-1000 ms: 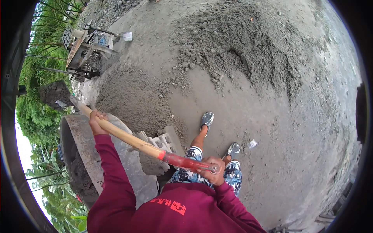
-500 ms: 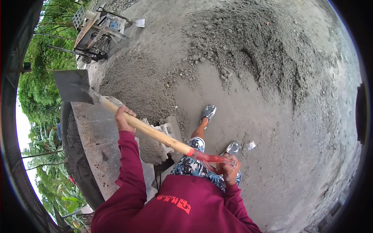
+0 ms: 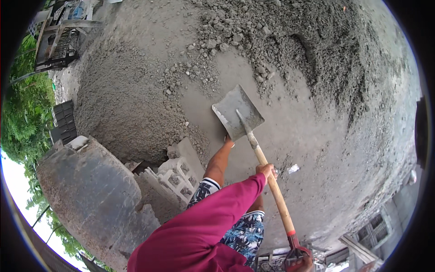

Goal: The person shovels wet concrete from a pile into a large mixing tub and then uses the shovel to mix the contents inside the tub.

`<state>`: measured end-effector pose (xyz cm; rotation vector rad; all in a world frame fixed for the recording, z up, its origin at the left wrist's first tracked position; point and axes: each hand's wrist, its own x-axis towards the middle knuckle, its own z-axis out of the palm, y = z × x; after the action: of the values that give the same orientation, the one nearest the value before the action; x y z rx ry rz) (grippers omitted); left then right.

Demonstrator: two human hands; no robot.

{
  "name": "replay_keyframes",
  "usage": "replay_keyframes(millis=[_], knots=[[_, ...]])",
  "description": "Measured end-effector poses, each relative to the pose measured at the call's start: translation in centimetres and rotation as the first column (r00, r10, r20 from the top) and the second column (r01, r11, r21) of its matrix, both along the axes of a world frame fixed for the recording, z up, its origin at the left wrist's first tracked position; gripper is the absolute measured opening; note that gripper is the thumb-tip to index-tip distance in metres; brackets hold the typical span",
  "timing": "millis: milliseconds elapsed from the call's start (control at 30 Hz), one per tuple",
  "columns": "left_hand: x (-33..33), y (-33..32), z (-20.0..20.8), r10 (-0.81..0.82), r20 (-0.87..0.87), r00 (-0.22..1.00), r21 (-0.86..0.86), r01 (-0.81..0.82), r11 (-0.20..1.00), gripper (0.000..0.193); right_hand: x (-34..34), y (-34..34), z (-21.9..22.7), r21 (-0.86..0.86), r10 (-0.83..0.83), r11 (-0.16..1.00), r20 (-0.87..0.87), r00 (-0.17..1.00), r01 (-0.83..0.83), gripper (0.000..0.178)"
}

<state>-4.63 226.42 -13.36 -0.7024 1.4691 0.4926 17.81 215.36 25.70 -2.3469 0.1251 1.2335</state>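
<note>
A square-bladed shovel [image 3: 239, 113] with a wooden shaft and a red grip slants across the ground in front of me. Its grey blade is off the floor as far as I can judge, with no visible load on it, close to my foot. My left hand [image 3: 266, 171] is wrapped around the middle of the shaft. Down at the lower edge, my right hand [image 3: 304, 264] is closed on the red end grip, partly cut off by the picture's rim. Beyond the blade lies a pile of dark grey gravelly mix [image 3: 335, 50].
A second gravel heap [image 3: 131, 90] rises at the left, beside a broken hollow concrete block [image 3: 176, 179] and a large stained metal panel [image 3: 90, 195]. A wooden stand [image 3: 59, 38] is at the far left. White litter [image 3: 293, 168] lies right of the shaft.
The shovel has swung from the metal panel at the left to the ground in front of me. Both hands kept hold of it; the right moved down and back. The view has shifted.
</note>
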Motion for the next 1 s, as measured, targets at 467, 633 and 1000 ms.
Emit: replay_keyframes(millis=[467,633,1000], knots=[[-46.7,23.1,-8.2,0.062,-0.445,0.893,0.265,0.065,0.962,0.008,-33.0,17.2,-21.4,0.279,-0.037,0.94,-0.485,0.874,0.195,0.013],[-53.9,22.0,8.6,0.32,-0.464,0.826,0.602,0.029,0.798,0.016,-32.9,17.7,-15.9,0.449,0.209,0.891,-0.534,0.82,0.066,0.015],[-53.8,-2.7,52.6,0.746,-0.417,0.519,0.909,0.246,0.337,0.016,-29.1,19.0,-4.8,0.978,0.917,0.178,-0.126,0.377,-0.106,0.022]])
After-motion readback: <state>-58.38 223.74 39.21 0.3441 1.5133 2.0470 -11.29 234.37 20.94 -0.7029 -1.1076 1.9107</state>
